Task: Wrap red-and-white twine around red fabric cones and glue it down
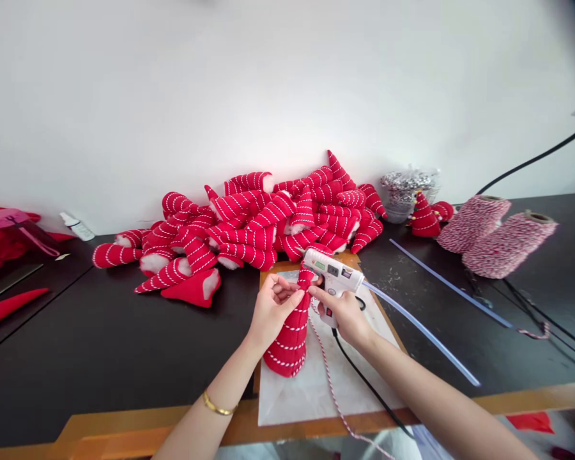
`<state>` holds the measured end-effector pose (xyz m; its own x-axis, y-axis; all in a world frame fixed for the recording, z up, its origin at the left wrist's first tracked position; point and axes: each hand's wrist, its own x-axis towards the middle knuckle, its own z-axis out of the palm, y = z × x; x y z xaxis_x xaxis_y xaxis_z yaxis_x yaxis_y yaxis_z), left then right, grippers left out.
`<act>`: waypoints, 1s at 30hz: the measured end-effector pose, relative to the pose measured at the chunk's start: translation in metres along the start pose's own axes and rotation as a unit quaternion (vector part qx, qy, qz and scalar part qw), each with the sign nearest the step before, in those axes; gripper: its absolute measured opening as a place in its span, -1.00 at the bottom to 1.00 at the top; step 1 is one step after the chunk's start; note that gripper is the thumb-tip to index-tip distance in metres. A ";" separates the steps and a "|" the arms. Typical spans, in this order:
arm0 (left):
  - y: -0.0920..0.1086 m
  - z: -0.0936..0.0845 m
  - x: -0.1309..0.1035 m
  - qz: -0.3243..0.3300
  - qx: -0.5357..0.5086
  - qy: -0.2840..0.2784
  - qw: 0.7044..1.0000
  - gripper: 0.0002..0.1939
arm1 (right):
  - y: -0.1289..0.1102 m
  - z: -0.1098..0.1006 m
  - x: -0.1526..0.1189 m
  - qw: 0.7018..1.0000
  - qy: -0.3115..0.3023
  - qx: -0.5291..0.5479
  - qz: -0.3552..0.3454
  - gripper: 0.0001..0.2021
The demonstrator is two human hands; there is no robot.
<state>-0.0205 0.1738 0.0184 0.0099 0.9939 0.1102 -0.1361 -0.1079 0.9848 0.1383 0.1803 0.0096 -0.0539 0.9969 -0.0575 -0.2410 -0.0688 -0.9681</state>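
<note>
A red felt cone point(287, 345), wound with red-and-white twine, stands tilted over a white sheet point(359, 383). My left hand point(275, 306) is closed on the cone's upper part, thumb and fingers pinching it. In my right hand point(347, 313) is a white hot glue gun point(333, 271), its nozzle pointing left near the cone's tip. The right index finger reaches to the cone beside my left thumb. A clear glue stick point(421, 332) sticks out of the gun's back. Loose twine point(326, 370) trails from the cone down past the sheet's front edge.
Many striped red cones point(249, 223) are heaped against the wall. Two twine spools point(508, 246), another glue stick point(450, 281), a decorated small cone point(422, 217) and a tinsel tub point(407, 188) lie right. At left are a small bottle point(76, 225) and red felt point(4, 255). The gun's black cord point(368, 383) runs forward.
</note>
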 end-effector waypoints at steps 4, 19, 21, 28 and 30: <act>0.002 -0.003 -0.001 -0.020 0.011 -0.020 1.000 -0.60 | -0.007 0.003 -0.003 0.999 -0.014 0.029 0.002 -0.54; 0.032 -0.057 0.031 0.170 0.003 0.251 0.953 -0.68 | -0.013 -0.005 -0.001 0.990 -0.041 0.128 -0.029 -0.50; 0.067 -0.094 0.061 0.272 0.049 0.348 0.896 -0.68 | -0.014 -0.005 -0.001 0.989 -0.049 0.140 -0.027 -0.55; 0.163 -0.172 0.183 0.182 0.375 0.358 0.835 -0.62 | -0.003 -0.007 0.002 0.991 -0.071 0.115 -0.021 -0.60; 0.156 -0.177 0.198 0.124 0.405 0.330 0.843 -0.65 | 0.000 -0.008 0.004 0.991 -0.075 0.108 -0.018 -0.59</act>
<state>-0.2149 0.3578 0.1702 -0.5098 0.7061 0.4915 0.6721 -0.0298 0.7399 0.1457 0.1843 0.0074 -0.1811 0.9830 0.0297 -0.4469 -0.0554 -0.8929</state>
